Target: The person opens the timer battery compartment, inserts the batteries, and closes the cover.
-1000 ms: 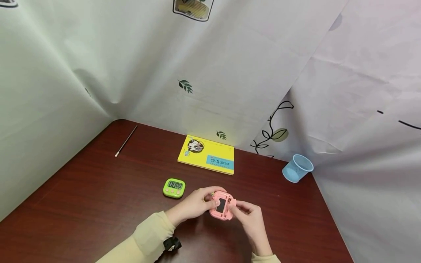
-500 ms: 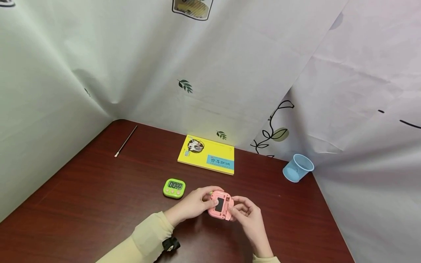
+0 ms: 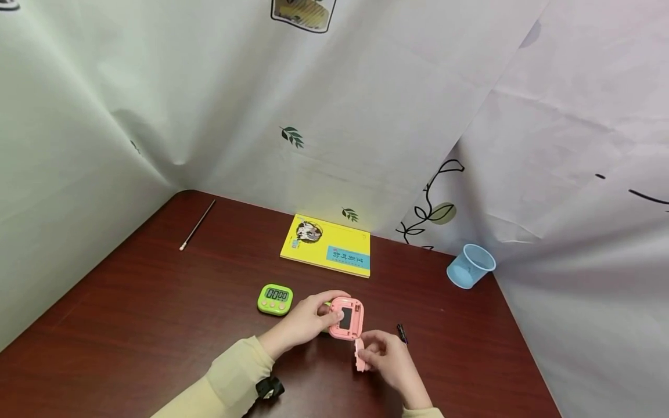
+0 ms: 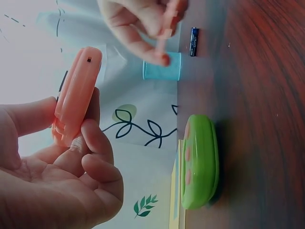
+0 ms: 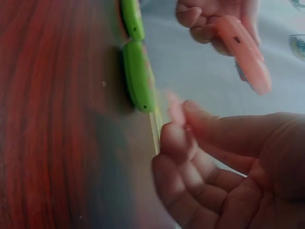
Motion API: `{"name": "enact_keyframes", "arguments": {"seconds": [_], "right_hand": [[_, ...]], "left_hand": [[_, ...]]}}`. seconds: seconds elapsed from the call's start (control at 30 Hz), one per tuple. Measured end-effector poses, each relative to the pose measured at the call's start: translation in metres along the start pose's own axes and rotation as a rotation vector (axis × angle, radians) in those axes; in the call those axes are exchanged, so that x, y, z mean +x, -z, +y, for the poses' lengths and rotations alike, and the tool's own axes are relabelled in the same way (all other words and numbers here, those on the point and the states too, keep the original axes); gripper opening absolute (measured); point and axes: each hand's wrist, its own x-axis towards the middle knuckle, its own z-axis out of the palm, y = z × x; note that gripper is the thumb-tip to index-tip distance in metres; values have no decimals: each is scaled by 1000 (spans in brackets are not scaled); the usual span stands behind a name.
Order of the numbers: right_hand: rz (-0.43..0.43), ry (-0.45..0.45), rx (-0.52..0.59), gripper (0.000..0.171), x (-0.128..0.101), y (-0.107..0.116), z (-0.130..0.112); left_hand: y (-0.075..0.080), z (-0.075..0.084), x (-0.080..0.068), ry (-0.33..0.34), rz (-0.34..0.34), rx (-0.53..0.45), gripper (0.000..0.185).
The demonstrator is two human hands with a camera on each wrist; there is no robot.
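Note:
My left hand (image 3: pixel 308 319) pinches a pink digital timer (image 3: pixel 347 326) between thumb and fingers, its back turned up and its battery slot uncovered. In my right hand (image 3: pixel 389 357) is the timer's pink battery cover (image 3: pixel 360 355), pinched between thumb and fingers, apart from the timer and below its right edge. The left wrist view shows the timer edge-on, with the blurred cover (image 4: pixel 167 28) beyond it. A small dark battery (image 3: pixel 402 333) lies on the table just beyond my right hand; its blue wrapper shows on the battery (image 4: pixel 194 41) in the left wrist view.
A green timer (image 3: pixel 275 299) reading 00:00 lies left of my hands. The right wrist view shows a second green timer (image 5: pixel 138 76), mostly hidden behind my left hand in the head view. Farther back are a yellow book (image 3: pixel 326 244), a thin rod (image 3: pixel 197 225) and a blue cup (image 3: pixel 471 266).
The battery cover has come off the pink timer, and my right hand has drawn it down, away from the timer. The battery on the table has come into view.

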Motion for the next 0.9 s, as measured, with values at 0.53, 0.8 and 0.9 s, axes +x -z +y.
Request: {"name": "enact_keyframes", "arguments": {"seconds": [0.53, 0.8, 0.9], "right_hand": [[17, -95, -221, 20, 1, -8, 6], [54, -40, -319, 19, 1, -8, 5], [71, -14, -359, 22, 0, -5, 7]], "left_hand": [[1, -1, -1, 6, -11, 17, 37], [1, 0, -2, 14, -2, 3, 37], [2, -1, -2, 25, 9, 3, 37]]}}
